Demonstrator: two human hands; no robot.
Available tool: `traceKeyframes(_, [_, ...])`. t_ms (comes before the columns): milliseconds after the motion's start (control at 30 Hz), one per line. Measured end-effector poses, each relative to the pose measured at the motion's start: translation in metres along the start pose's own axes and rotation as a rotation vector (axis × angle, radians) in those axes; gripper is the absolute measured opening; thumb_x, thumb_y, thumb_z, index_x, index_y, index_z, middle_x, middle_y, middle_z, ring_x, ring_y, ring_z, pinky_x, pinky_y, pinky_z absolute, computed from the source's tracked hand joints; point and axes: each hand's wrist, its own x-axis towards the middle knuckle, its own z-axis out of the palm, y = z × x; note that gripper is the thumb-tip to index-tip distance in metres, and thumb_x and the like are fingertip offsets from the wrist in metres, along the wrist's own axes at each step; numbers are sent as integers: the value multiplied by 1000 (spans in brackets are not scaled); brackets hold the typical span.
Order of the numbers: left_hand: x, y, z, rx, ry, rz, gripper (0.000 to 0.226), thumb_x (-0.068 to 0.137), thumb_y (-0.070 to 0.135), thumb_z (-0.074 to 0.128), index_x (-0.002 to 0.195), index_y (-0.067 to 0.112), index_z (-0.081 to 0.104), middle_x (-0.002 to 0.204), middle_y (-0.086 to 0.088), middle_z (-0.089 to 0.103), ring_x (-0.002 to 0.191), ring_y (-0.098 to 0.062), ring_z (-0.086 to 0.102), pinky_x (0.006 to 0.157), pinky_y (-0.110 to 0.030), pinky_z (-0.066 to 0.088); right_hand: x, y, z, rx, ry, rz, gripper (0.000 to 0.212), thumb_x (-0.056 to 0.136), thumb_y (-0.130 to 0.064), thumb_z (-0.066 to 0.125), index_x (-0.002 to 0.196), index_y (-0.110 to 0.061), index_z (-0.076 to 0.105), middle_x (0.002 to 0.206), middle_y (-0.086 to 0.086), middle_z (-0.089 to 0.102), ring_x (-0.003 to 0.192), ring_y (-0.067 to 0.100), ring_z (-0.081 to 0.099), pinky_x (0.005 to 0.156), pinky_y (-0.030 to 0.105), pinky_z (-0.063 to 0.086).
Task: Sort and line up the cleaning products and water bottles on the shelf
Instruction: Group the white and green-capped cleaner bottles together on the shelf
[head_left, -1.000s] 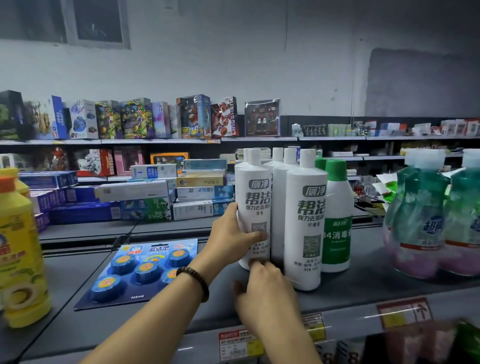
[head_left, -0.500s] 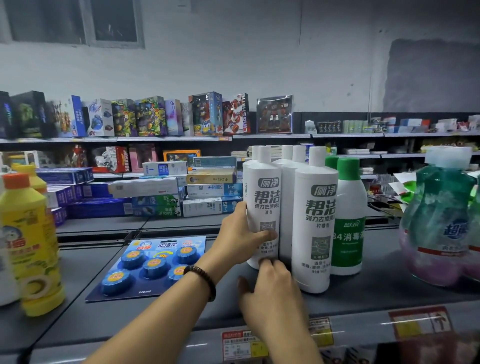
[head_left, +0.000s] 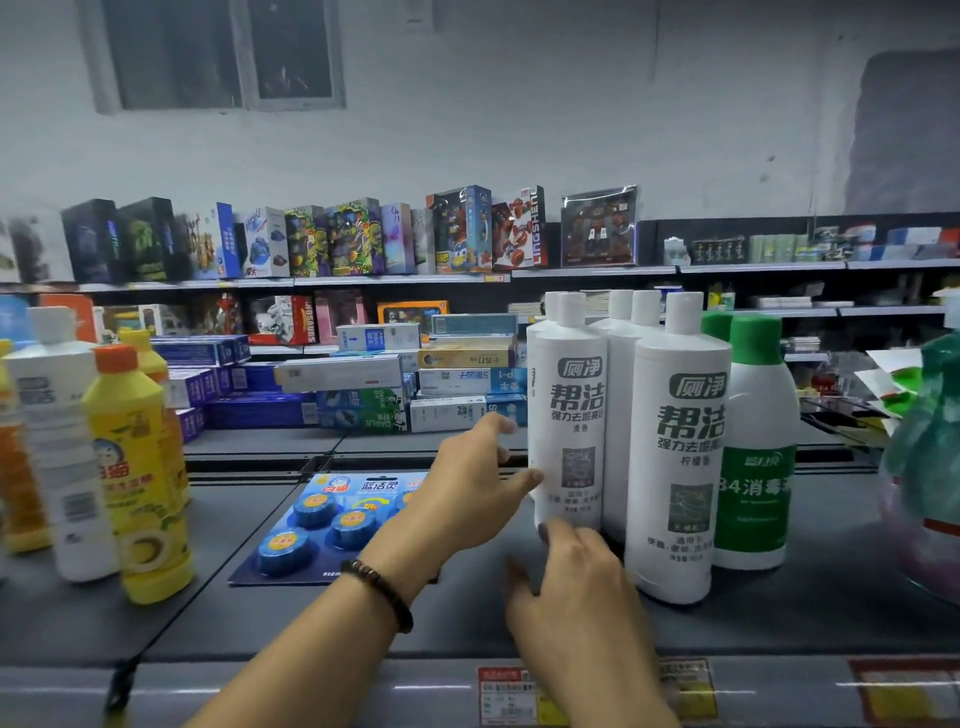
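Several tall white cleaner bottles stand grouped on the dark shelf (head_left: 779, 623). The front-left white bottle (head_left: 571, 415) has my left hand (head_left: 467, 499) beside it; the thumb tip touches its left side and the fingers are spread just off it. My right hand (head_left: 576, 587) lies low in front, its fingertips against that bottle's base. Another white bottle (head_left: 675, 467) stands nearer the edge to the right. Green-capped disinfectant bottles (head_left: 756, 467) stand right of the white group.
A blue card of toilet blocks (head_left: 322, 525) lies flat left of my hands. Yellow bottles (head_left: 140, 478) and a white bottle (head_left: 57, 441) stand at far left. A green and pink bottle (head_left: 930, 467) stands at the right edge. Stacked toothpaste boxes (head_left: 415, 384) sit behind.
My left hand has loosened from its grip round the front-left white bottle; only the thumb touches now. My right hand stays at the base. The view has swung left, showing more yellow bottles.
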Motion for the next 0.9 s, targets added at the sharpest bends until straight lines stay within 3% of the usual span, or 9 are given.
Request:
traceKeyframes(100, [-30,-22,-41,178,89,25,24,99,38,72,122,29,70,105,11,74,96,-14,70,88,-32,56,-2,-19,6,2,-2,-57,49,101,-57,52,142,-30,53,138,-3,58,129,21,56,103,37,48])
traceKeyframes(200, [-63,-47,-82,265,159,-18,11,100,41,71,108,35,72,91,16,74,79,-8,67,78,-31,57,-8,-50,22,25,-16,-136,41,100,-57,54,131,-31,58,130,-4,63,125,20,59,101,36,49])
traceKeyframes(367, [-121,-100,-147,356,256,-73,6,96,43,71,98,38,73,82,18,72,78,-2,66,76,-35,58,-31,-121,63,132,-72,-275,35,95,-58,62,120,-34,67,120,-12,68,118,10,63,99,30,49])
traceKeyframes(533, [-172,-160,-224,349,343,-191,11,96,45,74,86,41,70,76,24,71,72,8,66,66,-22,57,-50,-204,96,302,-137,-308,41,77,-68,56,94,-35,72,90,-19,75,94,-3,69,88,27,55])
traceKeyframes(633, [-191,-201,-260,361,390,-243,10,96,47,74,89,40,70,77,24,71,74,6,67,68,-27,61,-60,-249,125,339,-187,-369,36,81,-63,61,96,-33,73,83,-16,75,85,-1,69,81,26,57])
traceKeyframes(733, [-204,-237,-287,345,394,-274,6,98,43,73,96,39,69,83,23,70,77,7,67,70,-21,61,-68,-286,157,345,-222,-429,30,91,-54,69,112,-33,72,100,-19,73,94,-2,66,86,19,53])
traceKeyframes(900, [-199,-273,-305,195,403,-212,12,99,34,73,110,36,69,100,19,71,87,5,68,77,-18,60,-70,-327,199,433,-232,-353,56,100,-45,66,149,-34,44,142,-16,52,125,3,48,102,19,39])
